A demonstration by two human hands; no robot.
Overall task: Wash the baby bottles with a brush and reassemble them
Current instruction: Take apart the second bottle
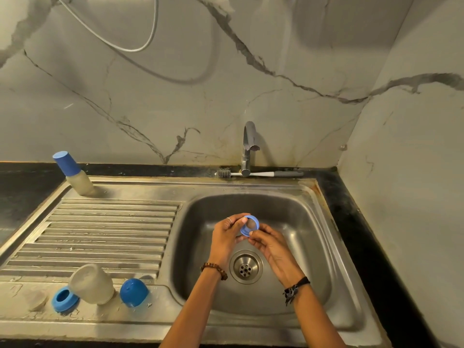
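So this looks like the washing/handling stage on one small part, not reassembly yet: both hands are over the sink basin [296, 222] in the lower middle of the frame, working a blue screw ring [249, 225] between them. The left hand [227, 236] has its fingers curled around the ring's left side, and the right hand [272, 244] pinches the lower right edge with its fingertips, so neither hand is spread, both are gripping the same piece. The ring is a light blue plastic collar, tilted so you look into its opening, and there seems to be something pale inside it, maybe the teat, but I can't tell for sure. No water is visibly running from the tap [248, 146], and the bottle brush [251, 174] is lying flat on the ledge behind the tap, upper middle, untouched. My guess is the next move needs one hand to let go and reach up for that brush or the tap. Over at lower left on the drainboard [100, 234] sit an open bottle body [91, 285] lying tilted, another blue ring [64, 298] touching it, and a blue dome cap [133, 292] just beside. A second bottle [74, 174], cap on, stands at upper left, so plenty is still left to do
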